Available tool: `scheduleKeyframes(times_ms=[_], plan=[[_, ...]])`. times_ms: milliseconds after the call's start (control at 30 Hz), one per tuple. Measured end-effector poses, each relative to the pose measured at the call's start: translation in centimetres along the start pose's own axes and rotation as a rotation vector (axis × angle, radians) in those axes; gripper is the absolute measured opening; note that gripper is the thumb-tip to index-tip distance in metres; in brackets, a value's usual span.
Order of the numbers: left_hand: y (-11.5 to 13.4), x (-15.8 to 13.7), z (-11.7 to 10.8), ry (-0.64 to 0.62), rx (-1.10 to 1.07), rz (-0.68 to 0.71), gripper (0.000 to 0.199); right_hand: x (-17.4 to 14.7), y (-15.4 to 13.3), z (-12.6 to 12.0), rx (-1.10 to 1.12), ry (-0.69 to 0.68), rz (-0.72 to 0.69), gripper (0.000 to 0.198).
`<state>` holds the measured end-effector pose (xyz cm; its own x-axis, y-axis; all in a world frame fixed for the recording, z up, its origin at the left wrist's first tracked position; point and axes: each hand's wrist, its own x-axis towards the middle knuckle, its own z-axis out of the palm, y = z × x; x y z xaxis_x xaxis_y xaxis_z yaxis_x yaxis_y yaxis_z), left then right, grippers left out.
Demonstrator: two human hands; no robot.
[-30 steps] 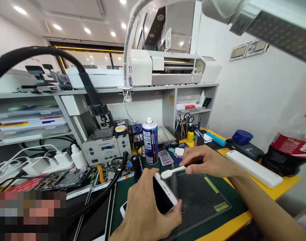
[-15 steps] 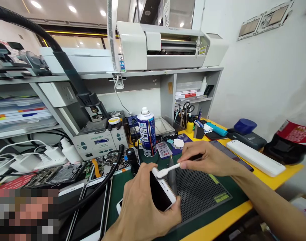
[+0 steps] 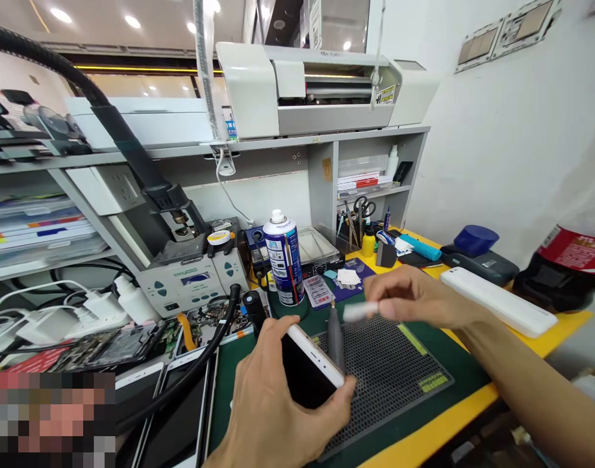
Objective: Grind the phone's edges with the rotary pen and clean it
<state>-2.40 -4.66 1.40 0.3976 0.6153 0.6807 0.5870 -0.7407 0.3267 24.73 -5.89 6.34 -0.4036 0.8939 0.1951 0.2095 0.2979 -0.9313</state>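
Observation:
My left hand (image 3: 282,396) grips a white-framed smartphone (image 3: 310,377) by its edges, thumb on one side and fingers on the other. The phone's dark screen is tilted up and its top edge points away to the right. Held in the pinched fingers of my right hand (image 3: 409,299) is a white toothbrush (image 3: 356,312), blurred by motion, its head apart from the phone. Fingers hide most of its handle. Beneath both hands lies a dark perforated mat (image 3: 390,370), and a grey pen-shaped tool (image 3: 335,338) stands just behind the phone.
A blue spray can (image 3: 284,263) stands behind the hands. Several phones (image 3: 180,403) and a thick black cable (image 3: 190,370) lie at left, near a soldering station (image 3: 190,283). A white bar-shaped case (image 3: 497,302) and a cola bottle (image 3: 565,260) are on the right.
My right hand has moved right and up, lifting the toothbrush off the phone's top edge. The phone has shifted slightly left in my left hand as the view turned a little.

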Motion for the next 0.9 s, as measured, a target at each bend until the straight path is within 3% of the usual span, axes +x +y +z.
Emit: scheduleKeyframes(times_ms=[100, 167, 367, 500, 700, 900], plan=[[0.0, 0.0, 0.0, 0.083, 0.076, 0.023, 0.068, 0.7, 0.5, 1.9, 0.224, 0.123, 0.088, 0.046], [0.1, -0.1, 0.1, 0.136, 0.092, 0.037, 0.066, 1.3, 0.5, 3.7, 0.218, 0.141, 0.170, 0.042], [0.2, -0.5, 0.7, 0.198, 0.116, 0.119, 0.062, 1.7, -0.2, 7.4, 0.240, 0.110, 0.146, 0.034], [0.2, -0.6, 1.0, 0.205, 0.151, 0.155, 0.061, 1.3, -0.2, 7.8, 0.236, 0.136, 0.226, 0.029], [0.7, -0.3, 0.7, 0.169, 0.121, 0.143, 0.059, 0.9, -0.8, 7.2, 0.166, 0.078, 0.140, 0.020], [1.3, -0.4, 0.2, 0.123, 0.087, 0.064, 0.060, 0.8, -1.4, 6.8, 0.221, 0.043, 0.166, 0.017]])
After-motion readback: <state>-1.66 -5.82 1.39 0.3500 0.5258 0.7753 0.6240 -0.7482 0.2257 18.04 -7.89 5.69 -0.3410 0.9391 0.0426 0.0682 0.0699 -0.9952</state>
